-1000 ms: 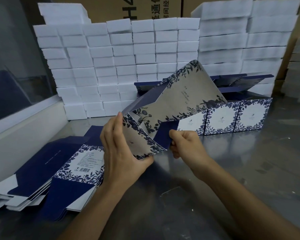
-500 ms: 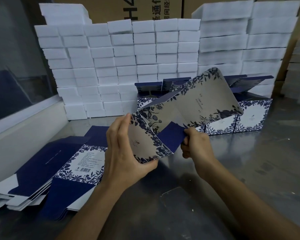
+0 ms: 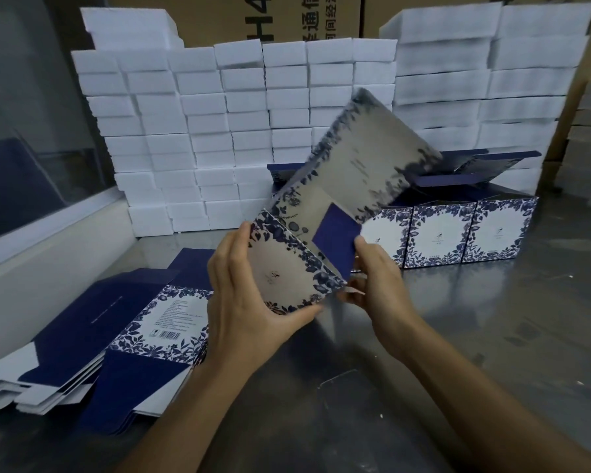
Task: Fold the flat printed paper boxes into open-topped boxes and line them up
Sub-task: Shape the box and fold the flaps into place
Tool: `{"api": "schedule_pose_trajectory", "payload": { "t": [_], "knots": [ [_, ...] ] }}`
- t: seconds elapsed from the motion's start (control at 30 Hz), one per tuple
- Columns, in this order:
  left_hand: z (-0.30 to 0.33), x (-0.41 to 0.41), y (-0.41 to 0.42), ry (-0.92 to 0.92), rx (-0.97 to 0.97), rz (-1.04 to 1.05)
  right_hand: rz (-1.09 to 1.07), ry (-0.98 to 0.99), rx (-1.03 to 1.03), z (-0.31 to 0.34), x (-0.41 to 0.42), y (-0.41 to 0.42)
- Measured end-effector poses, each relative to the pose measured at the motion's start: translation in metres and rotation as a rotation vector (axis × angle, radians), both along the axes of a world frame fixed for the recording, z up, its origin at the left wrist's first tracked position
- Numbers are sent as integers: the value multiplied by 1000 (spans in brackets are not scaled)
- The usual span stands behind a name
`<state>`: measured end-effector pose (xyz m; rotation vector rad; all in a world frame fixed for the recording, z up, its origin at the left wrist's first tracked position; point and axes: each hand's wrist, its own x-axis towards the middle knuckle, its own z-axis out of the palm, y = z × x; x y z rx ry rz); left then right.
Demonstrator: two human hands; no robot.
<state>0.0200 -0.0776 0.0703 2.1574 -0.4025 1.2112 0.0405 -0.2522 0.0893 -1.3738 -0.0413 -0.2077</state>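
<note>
A white paper box with blue flower borders is held above the steel table, partly squared up. Its long lid flap sticks up to the right, blurred by motion. My left hand grips its near printed panel from the left and below. My right hand pinches a dark blue flap at its lower right. A stack of flat boxes lies at the left on the table. A row of folded boxes stands behind, lids up, partly hidden by the held box.
White foam blocks are stacked in a wall at the back, with brown cartons behind them. A white ledge under a glass pane borders the left side. The steel table stretches to the right.
The held box has tilted, its lid flap swinging up to a steeper angle. My right hand has pushed the dark blue flap further inward. My left hand keeps its grip.
</note>
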Motion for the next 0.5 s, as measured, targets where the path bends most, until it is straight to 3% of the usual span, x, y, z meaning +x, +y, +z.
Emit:
{"api": "schedule_pose_trajectory", "payload": {
  "t": [0.17, 0.37, 0.5],
  "knots": [
    [7, 1, 2, 85, -103, 11, 133, -81, -16, -4, -3, 8],
    [12, 4, 2, 66, -302, -242, -19, 13, 86, -1, 3, 1],
    [15, 8, 1, 138, -469, -278, -32, 14, 101, -1, 7, -6]
  ]
}}
